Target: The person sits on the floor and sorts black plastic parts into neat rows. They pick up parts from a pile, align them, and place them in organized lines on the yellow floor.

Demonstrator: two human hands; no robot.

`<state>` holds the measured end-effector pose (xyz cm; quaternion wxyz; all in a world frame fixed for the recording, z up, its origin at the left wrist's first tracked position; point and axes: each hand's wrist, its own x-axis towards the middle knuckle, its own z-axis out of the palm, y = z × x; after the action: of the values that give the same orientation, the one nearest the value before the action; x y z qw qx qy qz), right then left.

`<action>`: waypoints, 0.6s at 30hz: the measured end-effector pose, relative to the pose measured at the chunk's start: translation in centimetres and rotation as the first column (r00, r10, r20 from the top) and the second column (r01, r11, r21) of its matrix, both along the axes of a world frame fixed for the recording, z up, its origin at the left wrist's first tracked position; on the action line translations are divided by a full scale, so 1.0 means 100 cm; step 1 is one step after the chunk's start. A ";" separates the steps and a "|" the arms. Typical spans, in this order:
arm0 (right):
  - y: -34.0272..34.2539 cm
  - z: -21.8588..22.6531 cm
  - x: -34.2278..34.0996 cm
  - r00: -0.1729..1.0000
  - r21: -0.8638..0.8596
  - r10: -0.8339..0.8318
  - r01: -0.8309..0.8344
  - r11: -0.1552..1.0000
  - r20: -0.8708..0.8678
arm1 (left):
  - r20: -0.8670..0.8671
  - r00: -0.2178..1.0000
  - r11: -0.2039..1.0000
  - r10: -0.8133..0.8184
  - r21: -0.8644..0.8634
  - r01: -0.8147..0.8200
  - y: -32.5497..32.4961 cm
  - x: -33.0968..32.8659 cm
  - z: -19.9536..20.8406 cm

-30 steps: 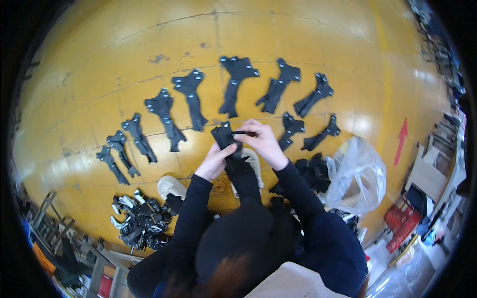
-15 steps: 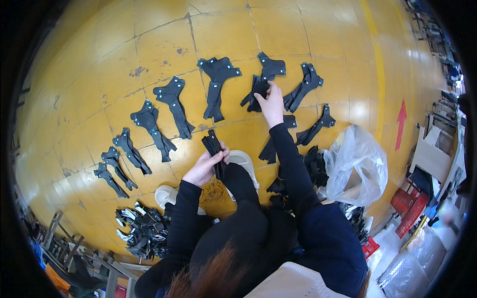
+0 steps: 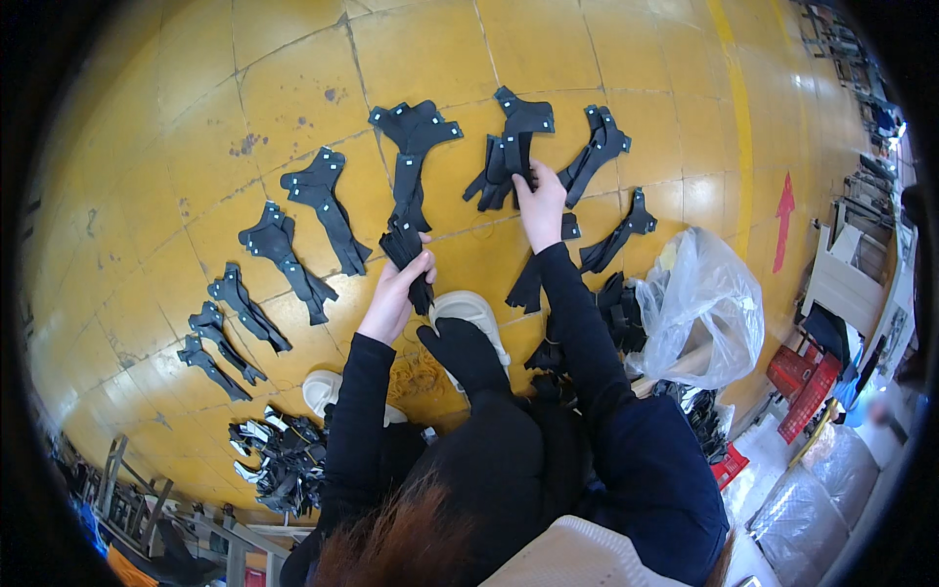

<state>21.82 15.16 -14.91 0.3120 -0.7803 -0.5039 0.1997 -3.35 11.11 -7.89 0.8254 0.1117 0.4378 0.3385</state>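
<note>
From here, right hand (image 3: 541, 205) has its grip pinched on the near end of a black strip (image 3: 516, 155), long axis pointing away from the person; strip lies over or just above a black pile (image 3: 528, 113) on the yellow floor (image 3: 293, 68), can't tell which; left hand (image 3: 393, 293), farther off, clutches a black bundle (image 3: 405, 254); white labels (image 3: 453, 130), unreadable.

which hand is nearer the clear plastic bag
Right. The right hand is ahead and to the left of the clear plastic bag, holding a black strip; the left hand is farther left, gripping a black bundle.
</note>
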 end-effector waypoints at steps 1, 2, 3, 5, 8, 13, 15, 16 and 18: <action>0.004 0.008 -0.007 1.000 0.025 0.012 -0.012 1.000 0.007 | -0.038 0.999 1.000 0.012 0.006 -0.012 -0.001 -0.001 -0.002; 0.001 0.020 -0.013 0.994 0.037 -0.039 0.043 0.998 -0.100 | -0.076 0.997 1.000 0.025 0.012 -0.024 -0.002 -0.003 -0.004; 0.000 0.034 -0.018 0.960 -0.019 -0.078 0.075 0.997 -0.270 | -0.048 0.997 0.997 0.068 -0.031 -0.069 -0.002 -0.001 -0.008; -0.005 0.070 -0.038 0.761 -0.150 -0.166 0.091 0.984 -0.627 | -0.006 0.988 0.980 0.156 -0.124 -0.155 -0.007 0.002 -0.018; -0.028 0.096 -0.065 0.552 -0.260 -0.187 -0.057 0.964 -0.813 | 0.044 0.974 0.974 0.222 -0.045 -0.220 -0.004 0.021 -0.009; -0.056 0.101 -0.087 0.840 -0.157 0.101 -0.216 0.964 -0.533 | 0.020 0.972 0.969 0.232 -0.096 -0.229 -0.004 0.041 -0.003; -0.057 0.109 -0.092 0.949 -0.098 0.176 -0.207 0.973 -0.261 | -0.026 0.969 0.965 0.245 -0.092 -0.247 -0.007 0.049 -0.003; -0.059 0.108 -0.092 0.955 -0.059 0.236 -0.250 0.966 -0.181 | -0.048 0.967 0.963 0.250 -0.089 -0.254 -0.008 0.053 -0.002; -0.062 0.102 -0.092 0.938 0.005 0.346 -0.346 0.938 -0.016 | -0.070 0.963 0.963 0.261 -0.056 -0.265 -0.014 0.055 -0.001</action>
<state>12.62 8.93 -4.69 0.2770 -0.6776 -0.6307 0.2574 2.20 9.70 -7.97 0.7623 0.0361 0.4850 0.4272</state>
